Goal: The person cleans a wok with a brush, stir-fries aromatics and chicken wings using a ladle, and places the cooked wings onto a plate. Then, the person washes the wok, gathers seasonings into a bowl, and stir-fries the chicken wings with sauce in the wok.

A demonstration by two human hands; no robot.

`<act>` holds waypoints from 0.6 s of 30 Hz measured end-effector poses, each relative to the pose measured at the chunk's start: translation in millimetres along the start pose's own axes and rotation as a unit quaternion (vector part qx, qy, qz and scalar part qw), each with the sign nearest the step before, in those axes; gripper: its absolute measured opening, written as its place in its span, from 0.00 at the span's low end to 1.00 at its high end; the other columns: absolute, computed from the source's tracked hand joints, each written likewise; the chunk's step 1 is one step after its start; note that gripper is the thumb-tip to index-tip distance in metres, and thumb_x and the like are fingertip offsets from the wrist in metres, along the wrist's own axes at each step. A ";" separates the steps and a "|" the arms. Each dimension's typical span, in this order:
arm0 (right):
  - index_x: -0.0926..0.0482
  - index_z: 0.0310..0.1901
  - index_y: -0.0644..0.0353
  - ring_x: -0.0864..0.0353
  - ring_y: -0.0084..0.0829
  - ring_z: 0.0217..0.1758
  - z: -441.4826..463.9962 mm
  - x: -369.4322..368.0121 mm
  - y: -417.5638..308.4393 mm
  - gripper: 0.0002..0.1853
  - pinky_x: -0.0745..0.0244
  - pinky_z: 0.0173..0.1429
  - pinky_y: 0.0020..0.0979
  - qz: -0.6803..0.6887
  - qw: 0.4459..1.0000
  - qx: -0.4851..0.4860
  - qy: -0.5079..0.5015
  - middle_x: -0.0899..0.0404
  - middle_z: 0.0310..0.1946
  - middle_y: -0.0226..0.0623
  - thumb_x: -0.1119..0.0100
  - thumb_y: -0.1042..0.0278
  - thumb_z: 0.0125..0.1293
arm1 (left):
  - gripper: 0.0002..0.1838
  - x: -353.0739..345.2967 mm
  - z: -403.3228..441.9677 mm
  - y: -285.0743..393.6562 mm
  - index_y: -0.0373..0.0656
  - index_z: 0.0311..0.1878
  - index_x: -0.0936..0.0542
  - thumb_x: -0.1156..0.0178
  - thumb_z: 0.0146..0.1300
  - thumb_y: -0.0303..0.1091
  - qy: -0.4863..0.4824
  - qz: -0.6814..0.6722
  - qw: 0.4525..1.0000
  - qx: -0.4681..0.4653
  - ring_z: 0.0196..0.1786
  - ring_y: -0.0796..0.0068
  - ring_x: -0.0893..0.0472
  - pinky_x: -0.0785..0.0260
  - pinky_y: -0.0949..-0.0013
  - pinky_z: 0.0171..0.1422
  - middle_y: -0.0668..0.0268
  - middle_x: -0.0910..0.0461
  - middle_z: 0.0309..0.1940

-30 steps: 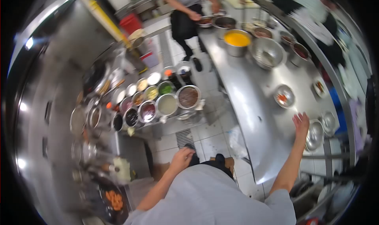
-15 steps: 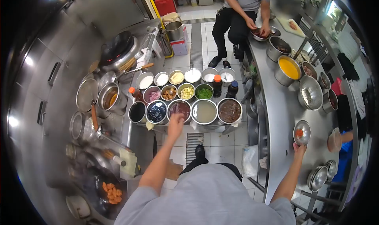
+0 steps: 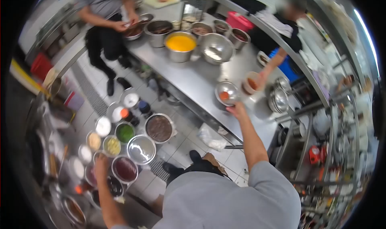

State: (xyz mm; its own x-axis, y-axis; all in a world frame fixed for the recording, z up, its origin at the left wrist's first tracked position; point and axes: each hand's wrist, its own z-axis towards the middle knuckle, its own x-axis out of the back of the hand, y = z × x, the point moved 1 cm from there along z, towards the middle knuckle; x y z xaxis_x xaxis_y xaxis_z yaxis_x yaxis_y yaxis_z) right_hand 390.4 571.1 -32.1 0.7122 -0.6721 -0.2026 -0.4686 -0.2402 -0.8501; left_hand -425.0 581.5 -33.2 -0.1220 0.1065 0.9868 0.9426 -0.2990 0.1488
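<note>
My right hand grips the near rim of a small metal bowl with orange-red food inside, over the steel table. On the left, my left hand is over the containers, at a small one behind the pot of dark red liquid; its fingertips are blurred and what they hold, if anything, is hidden. Near it are a container of pale yellow pieces, one of chopped greens and a pot of cloudy liquid.
Another person's hand reaches from the right to a plastic container. A co-worker works at the table's far left end. Beyond the bowl stand a pot of yellow liquid and a perforated bowl. Stacked bowls sit at right.
The view has swung to the right. My left hand has shifted from the dark red pot to a smaller container behind it. My right hand, open at first, has taken hold of the bowl.
</note>
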 end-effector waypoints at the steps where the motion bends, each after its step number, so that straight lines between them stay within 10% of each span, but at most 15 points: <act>1: 0.22 0.45 0.67 0.17 0.39 0.35 0.0 10.3 -6.4 0.16 0.15 0.44 0.38 0.009 1.000 0.008 0.016 0.19 0.40 0.47 0.31 0.70 0.58 | 0.07 -4.2 21.8 6.7 0.41 0.36 0.19 0.44 0.56 0.27 0.000 -0.001 1.000 -0.020 0.50 0.53 0.23 0.29 0.53 0.51 0.58 0.21 0.44; 4: 0.23 0.48 0.66 0.17 0.41 0.38 0.4 -6.0 15.2 0.13 0.15 0.44 0.44 -0.053 0.996 0.072 -0.025 0.20 0.43 0.47 0.40 0.71 0.63 | 0.08 -15.1 6.8 -15.1 0.42 0.38 0.20 0.40 0.55 0.30 0.055 -0.065 0.996 -0.026 0.48 0.52 0.23 0.29 0.52 0.48 0.59 0.21 0.42; 8: 0.25 0.50 0.60 0.19 0.37 0.47 -42.2 -41.6 4.4 0.14 0.18 0.53 0.44 -0.035 0.994 0.062 -0.086 0.21 0.46 0.38 0.43 0.67 0.64 | 0.10 -12.1 -27.9 -35.5 0.40 0.45 0.18 0.38 0.63 0.34 0.248 -0.101 0.938 0.220 0.45 0.53 0.18 0.27 0.57 0.50 0.53 0.17 0.40; 16: 0.29 0.58 0.52 0.20 0.28 0.31 -80.6 -96.7 7.6 0.20 0.18 0.32 0.29 -0.076 0.986 0.017 -0.145 0.20 0.43 0.33 0.46 0.71 0.63 | 0.11 -43.2 -37.9 -52.8 0.38 0.39 0.21 0.46 0.71 0.37 0.373 -0.529 0.651 0.397 0.30 0.76 0.19 0.30 0.74 0.33 0.62 0.16 0.34; 18: 0.32 0.62 0.53 0.20 0.27 0.31 -105.8 -131.2 4.0 0.24 0.18 0.31 0.28 -0.098 0.980 -0.003 -0.172 0.20 0.45 0.35 0.48 0.72 0.63 | 0.10 -41.4 -31.0 -42.6 0.40 0.43 0.24 0.48 0.72 0.37 0.405 -0.635 0.502 0.426 0.28 0.79 0.21 0.30 0.77 0.31 0.63 0.18 0.35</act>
State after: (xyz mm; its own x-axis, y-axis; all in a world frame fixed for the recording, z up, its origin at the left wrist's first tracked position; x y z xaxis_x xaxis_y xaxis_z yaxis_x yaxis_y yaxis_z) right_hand 239.9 584.2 42.5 0.9224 -0.3375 -0.1881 -0.3075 -0.3466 -0.8862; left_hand -469.8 560.4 -78.4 -0.5536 -0.8248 -0.1151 -0.3057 0.0728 0.9493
